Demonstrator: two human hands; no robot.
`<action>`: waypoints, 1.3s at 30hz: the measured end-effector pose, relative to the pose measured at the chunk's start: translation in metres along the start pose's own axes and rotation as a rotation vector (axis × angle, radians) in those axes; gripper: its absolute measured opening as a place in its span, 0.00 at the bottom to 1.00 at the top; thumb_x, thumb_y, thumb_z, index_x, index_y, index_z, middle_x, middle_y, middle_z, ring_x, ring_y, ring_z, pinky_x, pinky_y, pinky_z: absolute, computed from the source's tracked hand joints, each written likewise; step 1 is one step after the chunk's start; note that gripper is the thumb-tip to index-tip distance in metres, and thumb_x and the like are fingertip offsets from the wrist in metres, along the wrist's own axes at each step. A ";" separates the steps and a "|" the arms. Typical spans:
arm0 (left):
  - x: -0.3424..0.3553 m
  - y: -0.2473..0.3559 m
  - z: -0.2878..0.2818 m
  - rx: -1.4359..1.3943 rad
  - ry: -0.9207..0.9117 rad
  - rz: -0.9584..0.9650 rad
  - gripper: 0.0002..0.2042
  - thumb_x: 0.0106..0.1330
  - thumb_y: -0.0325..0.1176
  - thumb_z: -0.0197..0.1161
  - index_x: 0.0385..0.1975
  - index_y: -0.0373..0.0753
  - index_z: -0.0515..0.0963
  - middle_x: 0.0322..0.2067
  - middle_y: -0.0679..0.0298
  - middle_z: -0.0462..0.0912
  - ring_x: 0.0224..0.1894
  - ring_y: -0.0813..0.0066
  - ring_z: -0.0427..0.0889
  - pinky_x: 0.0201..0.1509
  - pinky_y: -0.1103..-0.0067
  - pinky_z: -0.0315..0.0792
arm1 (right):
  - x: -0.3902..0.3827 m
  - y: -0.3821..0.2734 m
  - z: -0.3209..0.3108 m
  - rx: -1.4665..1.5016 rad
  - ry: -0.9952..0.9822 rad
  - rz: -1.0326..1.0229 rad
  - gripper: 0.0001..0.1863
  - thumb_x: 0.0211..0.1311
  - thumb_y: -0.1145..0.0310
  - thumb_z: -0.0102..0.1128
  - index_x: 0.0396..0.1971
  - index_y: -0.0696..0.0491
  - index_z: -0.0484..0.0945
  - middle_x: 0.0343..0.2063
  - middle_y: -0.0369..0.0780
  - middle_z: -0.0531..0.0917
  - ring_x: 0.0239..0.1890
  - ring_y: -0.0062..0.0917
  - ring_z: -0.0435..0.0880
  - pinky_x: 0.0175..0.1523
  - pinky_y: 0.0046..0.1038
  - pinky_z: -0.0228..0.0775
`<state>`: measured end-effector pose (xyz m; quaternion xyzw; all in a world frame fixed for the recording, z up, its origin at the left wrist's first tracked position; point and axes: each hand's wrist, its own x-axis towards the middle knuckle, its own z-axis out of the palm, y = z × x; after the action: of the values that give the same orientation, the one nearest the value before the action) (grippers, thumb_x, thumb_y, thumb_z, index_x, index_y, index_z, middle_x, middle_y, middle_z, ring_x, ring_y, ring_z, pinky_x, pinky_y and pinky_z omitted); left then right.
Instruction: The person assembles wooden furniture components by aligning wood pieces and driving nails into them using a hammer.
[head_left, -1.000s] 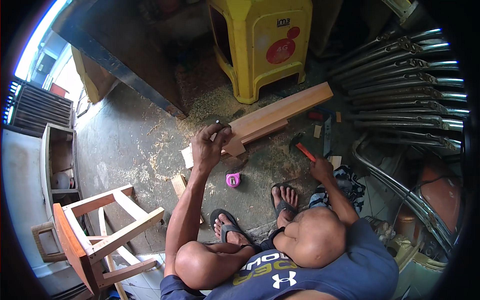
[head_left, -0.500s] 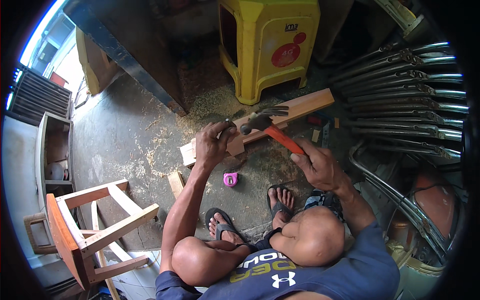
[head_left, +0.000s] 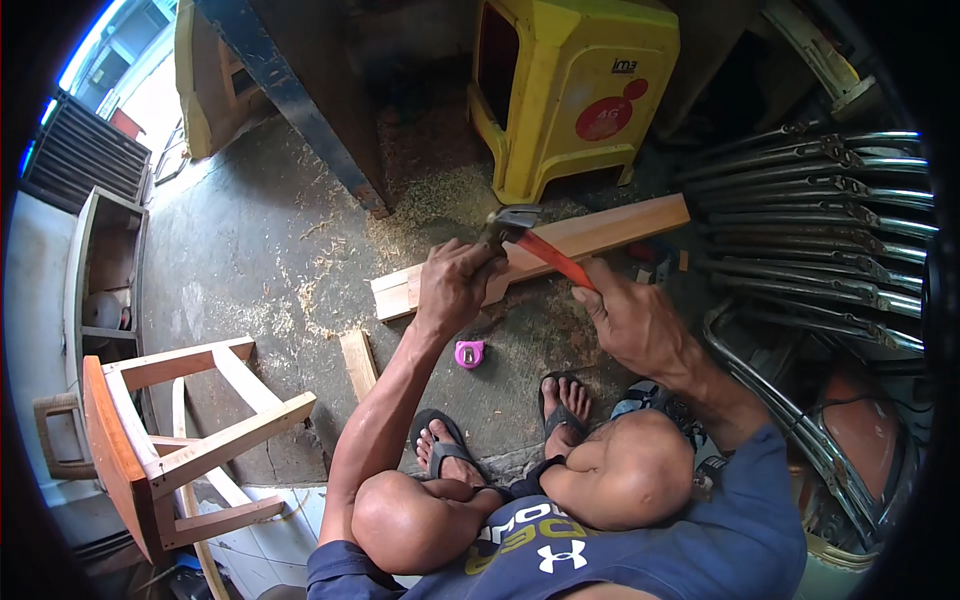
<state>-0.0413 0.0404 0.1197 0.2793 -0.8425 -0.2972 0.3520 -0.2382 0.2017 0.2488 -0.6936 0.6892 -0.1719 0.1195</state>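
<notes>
My right hand (head_left: 640, 320) grips the red-orange handle of a claw hammer (head_left: 555, 260). The hammer's head is at the top of my left hand (head_left: 455, 285), over its thumb side; whether it touches anything cannot be told. My left hand is closed on something its fingers and the hammer head mostly hide. It rests above the left part of a pale wooden plank (head_left: 625, 228) lying slantwise on the floor. Shorter wood lies at the plank's left end, partly behind my left hand. A pink tape measure (head_left: 469, 354) lies on the floor between my hands and feet.
A yellow plastic stool (head_left: 580, 110) stands beyond the plank. At left, a wooden stool frame (head_left: 225, 450) lies on its side. Stacked metal tube frames (head_left: 830, 220) crowd the right. Wood shavings and a small wood offcut (head_left: 358, 365) lie on the floor.
The hammer head has come down to the top of my left hand, where a small dark end showed before. The whole view has shifted slightly.
</notes>
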 end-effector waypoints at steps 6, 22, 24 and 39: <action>-0.004 0.001 -0.007 -0.004 -0.042 -0.019 0.06 0.64 0.32 0.69 0.37 0.41 0.87 0.32 0.63 0.88 0.38 0.62 0.82 0.49 0.67 0.71 | -0.017 -0.015 -0.013 0.562 0.353 0.049 0.14 0.79 0.62 0.52 0.52 0.57 0.69 0.24 0.51 0.81 0.26 0.45 0.85 0.28 0.39 0.73; 0.004 -0.005 -0.050 0.411 -0.508 -0.323 0.50 0.42 0.74 0.75 0.59 0.40 0.78 0.48 0.55 0.85 0.48 0.52 0.87 0.48 0.61 0.81 | -0.011 -0.015 -0.004 0.192 -0.061 0.116 0.15 0.79 0.59 0.52 0.53 0.55 0.71 0.24 0.53 0.83 0.30 0.55 0.85 0.30 0.48 0.74; 0.003 -0.010 -0.052 0.350 -0.507 -0.165 0.48 0.43 0.73 0.75 0.57 0.40 0.79 0.48 0.56 0.84 0.49 0.53 0.86 0.49 0.60 0.81 | -0.011 -0.019 -0.010 0.218 -0.011 0.107 0.14 0.79 0.60 0.53 0.51 0.55 0.72 0.23 0.52 0.82 0.29 0.53 0.86 0.30 0.46 0.74; -0.054 -0.082 -0.128 -0.328 -0.315 -0.686 0.29 0.40 0.44 0.76 0.42 0.30 0.84 0.34 0.64 0.87 0.36 0.76 0.83 0.44 0.77 0.75 | -0.147 0.056 0.097 0.352 0.047 0.489 0.15 0.71 0.59 0.64 0.31 0.56 0.77 0.17 0.46 0.75 0.17 0.39 0.78 0.25 0.37 0.66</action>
<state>0.1096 -0.0165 0.1125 0.4353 -0.6855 -0.5669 0.1388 -0.2489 0.3402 0.1268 -0.4716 0.7980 -0.2708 0.2599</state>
